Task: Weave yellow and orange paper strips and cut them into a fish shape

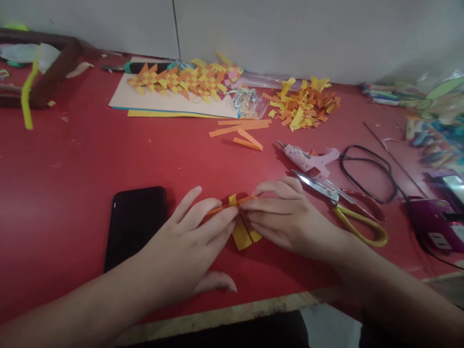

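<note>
My left hand [194,237] and my right hand [286,220] meet at the front of the red table [90,154]. Together they pinch a small piece of folded paper strips [243,227], orange across yellow. The fingertips of both hands press on the orange strip where it crosses the yellow ones. The yellow ends stick out below my fingers, flat on the table. Part of the piece is hidden under my fingers.
A black phone [136,224] lies left of my left hand. Yellow-handled scissors [344,208] and a pink glue gun [310,158] with a black cord lie to the right. Farther back are loose orange strips [242,129], a woven orange-yellow mat [184,79] on card, and a scrap pile [302,104].
</note>
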Demonstrator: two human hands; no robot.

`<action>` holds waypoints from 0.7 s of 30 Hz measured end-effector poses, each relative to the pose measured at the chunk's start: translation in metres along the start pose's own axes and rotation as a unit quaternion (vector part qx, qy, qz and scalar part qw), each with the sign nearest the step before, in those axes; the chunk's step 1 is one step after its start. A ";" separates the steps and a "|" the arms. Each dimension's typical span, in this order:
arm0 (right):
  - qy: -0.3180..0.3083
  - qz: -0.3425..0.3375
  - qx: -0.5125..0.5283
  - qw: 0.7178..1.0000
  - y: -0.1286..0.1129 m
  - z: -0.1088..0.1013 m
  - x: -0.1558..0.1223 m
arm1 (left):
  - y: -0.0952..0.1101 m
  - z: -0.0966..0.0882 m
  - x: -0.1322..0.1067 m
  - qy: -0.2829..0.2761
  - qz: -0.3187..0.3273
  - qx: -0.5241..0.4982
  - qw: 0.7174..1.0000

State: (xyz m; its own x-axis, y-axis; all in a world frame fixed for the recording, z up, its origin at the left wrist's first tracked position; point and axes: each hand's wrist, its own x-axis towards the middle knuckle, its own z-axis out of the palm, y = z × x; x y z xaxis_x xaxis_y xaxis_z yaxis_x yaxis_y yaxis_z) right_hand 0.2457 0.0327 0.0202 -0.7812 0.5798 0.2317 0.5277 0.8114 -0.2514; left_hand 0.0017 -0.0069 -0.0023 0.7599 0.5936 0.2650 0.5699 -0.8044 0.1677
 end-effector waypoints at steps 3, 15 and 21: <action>0.004 -0.001 0.000 1.000 -0.001 0.000 0.000 | 0.000 0.001 0.000 0.004 0.003 0.002 1.000; 0.041 0.055 0.086 0.994 0.015 0.014 -0.005 | -0.002 0.001 0.001 -0.007 -0.002 -0.007 1.000; 0.041 0.050 0.067 0.996 0.017 0.016 -0.008 | 0.000 0.000 -0.002 -0.008 -0.042 -0.023 0.999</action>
State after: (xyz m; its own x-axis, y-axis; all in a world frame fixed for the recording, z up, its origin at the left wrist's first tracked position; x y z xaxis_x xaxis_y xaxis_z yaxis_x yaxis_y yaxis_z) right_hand 0.2554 0.0403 -0.0009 -0.6944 0.6656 0.2736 0.5479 0.7355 -0.3986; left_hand 0.0005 -0.0078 -0.0032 0.7155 0.6589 0.2321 0.6168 -0.7519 0.2331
